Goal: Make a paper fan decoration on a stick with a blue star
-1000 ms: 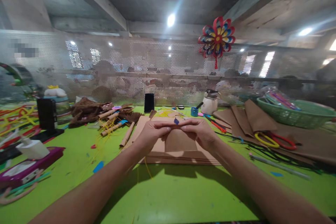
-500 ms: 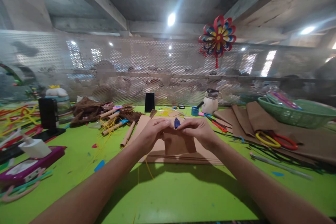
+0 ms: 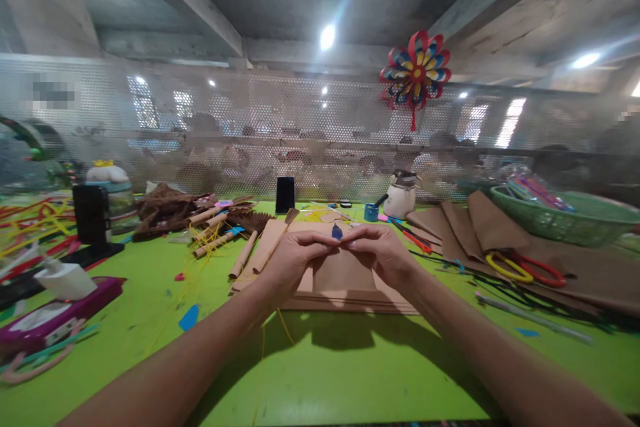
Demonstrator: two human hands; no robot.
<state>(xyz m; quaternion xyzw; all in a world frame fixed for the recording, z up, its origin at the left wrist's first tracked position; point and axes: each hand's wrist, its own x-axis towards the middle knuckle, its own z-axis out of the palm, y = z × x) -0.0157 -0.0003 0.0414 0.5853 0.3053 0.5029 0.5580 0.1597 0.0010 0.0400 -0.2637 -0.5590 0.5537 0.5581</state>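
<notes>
Brown paper piece (image 3: 344, 273): held up over the near part of the paper stack (image 3: 350, 302); gap beneath it not readable. Handling (judged): very light, stiff enough to keep flat, easily creased or torn, little slip expected. Best hold: thumb and forefinger at the upper edge, both sides of centre.

Appearance: plain tan, roughly rectangular, matte, lower edge straight; upper edge mostly covered by fingers.

Grip: left hand (image 3: 295, 257) and right hand (image 3: 384, 255) both closed in a pinch on that upper edge, fingertips nearly meeting above the stack. Dark blue bit (image 3: 337, 232) shows just past the fingertips; attached or not, cannot tell.

Outward: rolled paper (image 3: 244, 255) just left of the stack; blue jar (image 3: 371, 212) beyond it; scissors (image 3: 507, 267) well to its right.
</notes>
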